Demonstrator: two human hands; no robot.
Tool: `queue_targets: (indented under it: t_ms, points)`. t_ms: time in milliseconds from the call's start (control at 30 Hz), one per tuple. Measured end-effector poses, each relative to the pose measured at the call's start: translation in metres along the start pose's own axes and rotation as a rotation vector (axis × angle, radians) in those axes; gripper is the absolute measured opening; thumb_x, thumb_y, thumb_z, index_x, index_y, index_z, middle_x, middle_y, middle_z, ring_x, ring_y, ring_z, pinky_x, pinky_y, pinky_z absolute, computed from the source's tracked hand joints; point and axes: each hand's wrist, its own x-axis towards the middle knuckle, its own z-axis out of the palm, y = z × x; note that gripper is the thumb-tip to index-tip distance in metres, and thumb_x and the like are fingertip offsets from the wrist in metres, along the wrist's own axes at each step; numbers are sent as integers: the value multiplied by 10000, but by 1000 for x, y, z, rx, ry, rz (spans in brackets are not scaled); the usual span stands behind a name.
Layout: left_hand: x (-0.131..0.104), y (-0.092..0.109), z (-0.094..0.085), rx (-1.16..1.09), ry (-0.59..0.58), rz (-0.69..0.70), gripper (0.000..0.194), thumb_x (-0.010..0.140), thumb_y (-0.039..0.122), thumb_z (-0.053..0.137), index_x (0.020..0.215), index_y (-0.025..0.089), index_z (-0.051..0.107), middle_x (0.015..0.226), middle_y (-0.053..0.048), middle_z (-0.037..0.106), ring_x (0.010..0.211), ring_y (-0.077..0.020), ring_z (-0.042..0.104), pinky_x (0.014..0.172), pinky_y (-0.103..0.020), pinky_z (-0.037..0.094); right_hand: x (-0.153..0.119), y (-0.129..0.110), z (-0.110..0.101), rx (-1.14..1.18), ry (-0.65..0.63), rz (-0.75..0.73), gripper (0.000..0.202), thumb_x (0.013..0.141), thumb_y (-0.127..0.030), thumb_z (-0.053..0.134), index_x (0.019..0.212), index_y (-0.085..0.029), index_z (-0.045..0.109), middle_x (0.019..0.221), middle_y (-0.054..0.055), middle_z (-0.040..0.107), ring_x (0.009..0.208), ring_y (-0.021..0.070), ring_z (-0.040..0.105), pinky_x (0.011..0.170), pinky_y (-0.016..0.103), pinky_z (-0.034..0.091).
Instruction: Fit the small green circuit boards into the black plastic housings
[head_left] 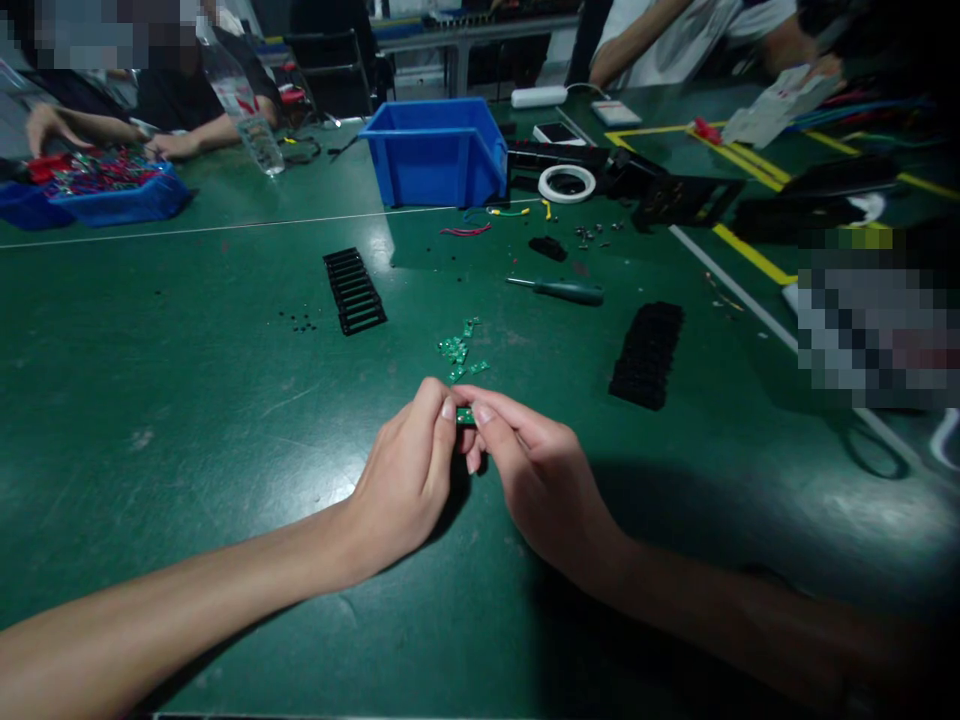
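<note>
My left hand (409,480) and my right hand (536,470) meet just above the green table (187,400), and together their fingertips pinch a small green circuit board (465,415). Just beyond my fingers lies a loose pile of several similar small green boards (459,350). A black slotted tray (354,290) lies further back to the left. A black stack of parts (649,352) lies to the right. A screwdriver with a dark teal handle (559,290) rests behind the pile.
A blue bin (436,152) stands at the back centre, with a white tape roll (567,183), short wires and small screws beside it. Another person's hands work over a blue tray of parts (112,190) at the far left. A second person sits at the back right.
</note>
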Motion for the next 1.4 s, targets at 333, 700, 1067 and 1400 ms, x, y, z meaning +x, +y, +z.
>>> queue_targets:
  t_ms: [333,700,1067,1400]
  points:
    - [0,-1,1,-50,15,4,220,1082,222,304,944,191,472,775,22,542,696,-103,498,701,-257,395,1,2,7,-8,19,-23,343,1043,-332,436,1218,-161,676,884,49,662,755,162,597,692,295,467]
    - [-1,-3,2,-39,44,11,221,1086,251,312,920,198,449,798,13,527,719,-106,483,690,-244,403,0,6,10,-54,53,-102,349,1047,-312,421,1219,-149,677,893,61,665,795,170,614,758,308,490]
    - [0,-5,3,-55,65,26,220,1086,263,316,951,198,477,797,14,520,713,-105,481,679,-238,402,2,10,14,25,69,-101,344,1040,-321,447,1218,-147,684,853,45,643,749,146,589,699,285,487]
    - [0,0,2,-113,61,-6,242,1089,283,309,892,203,424,796,20,525,728,-103,500,707,-242,409,2,8,11,136,24,-107,367,1038,-340,454,1230,-101,656,844,42,623,689,127,544,646,266,489]
